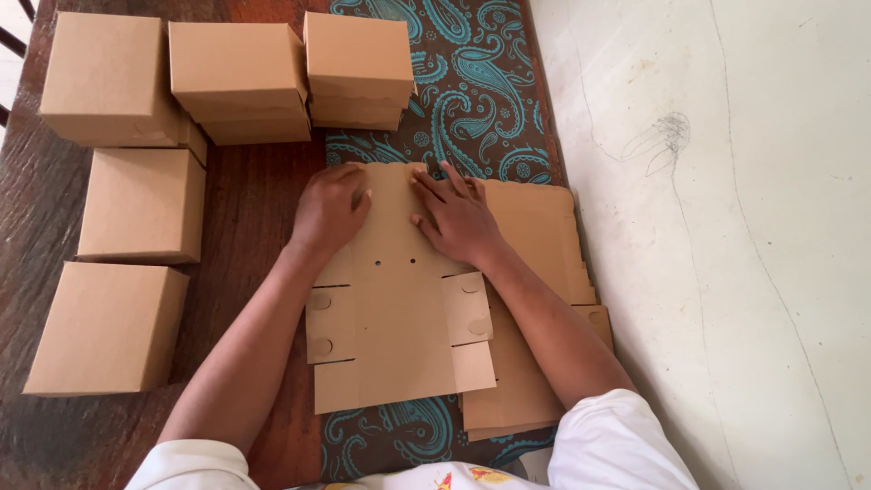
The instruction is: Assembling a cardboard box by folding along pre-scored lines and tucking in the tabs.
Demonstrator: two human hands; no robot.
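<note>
On the paisley cloth, a flat cardboard blank lies unfolded atop a stack of blanks, its long axis running near to far. Left hand and right hand press flat on its far end, fingers spread, gripping nothing. Folded boxes stand to the left and far side on the wooden table.

Flat stack mostly under top sheet

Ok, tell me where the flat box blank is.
Head view, centre: the flat box blank lies under both hands, atop a stack of blanks on the paisley cloth.
</note>
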